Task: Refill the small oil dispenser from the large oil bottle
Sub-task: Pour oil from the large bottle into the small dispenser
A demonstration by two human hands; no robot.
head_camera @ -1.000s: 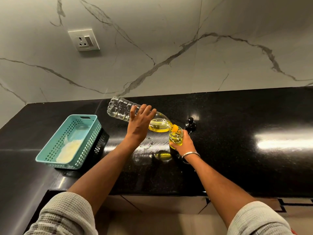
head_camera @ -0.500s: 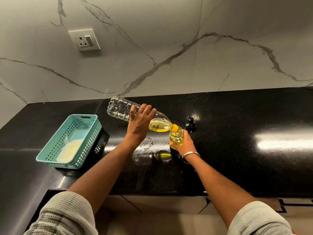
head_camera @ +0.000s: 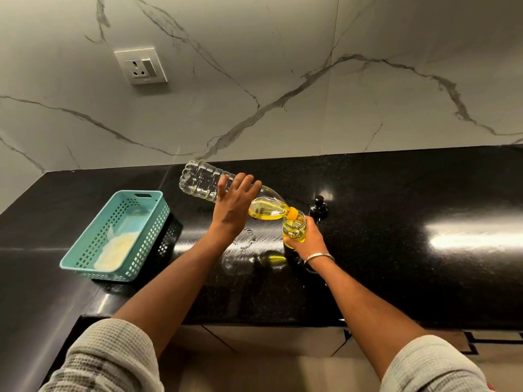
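The large oil bottle (head_camera: 215, 186) lies almost level in the air above the black surface (head_camera: 396, 222), its orange neck (head_camera: 293, 213) dipped into the mouth of the small dispenser (head_camera: 295, 230). It is thin clear plastic and nearly empty, with the last yellow oil pooled at the shoulder, so it likely feels light and would dent under a hard squeeze. The left hand (head_camera: 233, 209) takes it mid-body, fingers laid around the ribbed wall. The right hand (head_camera: 307, 240) wraps its grip around the dispenser, which looks rigid and possibly oil-slick. A black cap (head_camera: 319, 206) stands just beyond, a teal basket (head_camera: 85, 261) well left.
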